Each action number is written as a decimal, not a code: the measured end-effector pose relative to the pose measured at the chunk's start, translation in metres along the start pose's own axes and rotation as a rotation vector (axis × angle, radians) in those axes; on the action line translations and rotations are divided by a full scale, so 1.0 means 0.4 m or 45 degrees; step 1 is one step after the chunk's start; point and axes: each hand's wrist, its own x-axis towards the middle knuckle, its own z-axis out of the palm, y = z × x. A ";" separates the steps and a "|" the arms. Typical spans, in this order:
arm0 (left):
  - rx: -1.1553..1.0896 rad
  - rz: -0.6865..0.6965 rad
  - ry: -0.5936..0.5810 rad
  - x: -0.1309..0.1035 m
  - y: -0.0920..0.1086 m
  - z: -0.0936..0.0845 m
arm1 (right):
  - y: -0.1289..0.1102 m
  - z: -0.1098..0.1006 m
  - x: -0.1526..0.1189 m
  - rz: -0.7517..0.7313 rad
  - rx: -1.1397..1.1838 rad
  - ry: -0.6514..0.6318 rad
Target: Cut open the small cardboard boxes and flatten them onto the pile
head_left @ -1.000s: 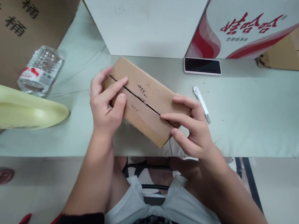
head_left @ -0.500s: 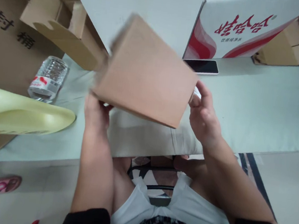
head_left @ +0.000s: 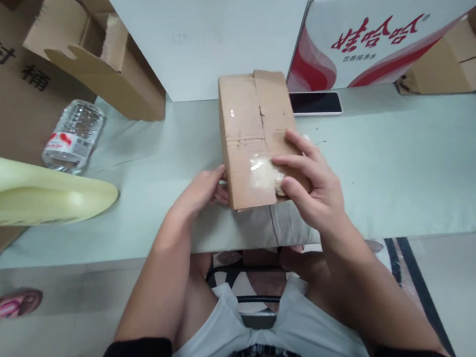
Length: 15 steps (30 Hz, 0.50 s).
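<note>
A small brown cardboard box (head_left: 244,122) rests on the pale green padded surface (head_left: 394,162) in front of me, its taped, creased side facing up. My left hand (head_left: 208,189) grips the box's near left side, with some fingers hidden beside or beneath it. Across the right part of its upper side lies my right hand (head_left: 310,181), fingers spread and touching the cardboard near a shiny strip of clear tape (head_left: 263,173).
Behind the box stand a white carton (head_left: 203,31) and a red-and-white carton (head_left: 364,49), with a phone (head_left: 317,103) before them. At left are an open cardboard box (head_left: 132,86), a water bottle (head_left: 74,136) and a yellow-green object (head_left: 42,193). A person's foot (head_left: 17,305) shows below.
The box has been lowered onto the surface and turned, so its taped side now shows. My left hand moved right along with it; my right hand moved onto its top.
</note>
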 end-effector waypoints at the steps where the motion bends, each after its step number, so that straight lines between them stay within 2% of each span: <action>1: 0.053 0.025 0.102 0.005 0.002 -0.006 | 0.006 0.006 0.001 0.009 -0.002 -0.025; 3: 0.063 0.191 0.329 0.013 0.011 -0.016 | 0.012 0.024 0.003 0.017 -0.004 -0.075; 5: 0.006 0.572 0.451 0.017 0.025 -0.020 | 0.011 0.044 0.005 0.010 -0.001 -0.118; 6: 0.005 0.765 0.413 0.016 0.032 -0.018 | 0.008 0.052 0.006 0.000 0.002 -0.131; 7: 0.024 0.911 0.314 0.014 0.039 -0.014 | 0.004 0.058 0.006 -0.012 0.007 -0.136; 8: 0.053 1.005 0.213 0.012 0.044 -0.008 | 0.002 0.061 0.007 -0.026 0.012 -0.135; 9: 0.077 1.057 0.142 0.009 0.047 -0.001 | 0.001 0.060 0.008 -0.031 0.019 -0.124; 11: 0.084 1.082 0.103 0.005 0.048 0.011 | 0.012 0.044 0.013 0.027 0.004 -0.034; 13: 0.048 1.057 0.138 0.004 0.042 0.020 | 0.042 0.013 0.023 0.231 -0.165 0.141; 15: 0.032 1.053 0.163 0.005 0.036 0.025 | 0.087 -0.022 0.036 0.547 -0.519 0.290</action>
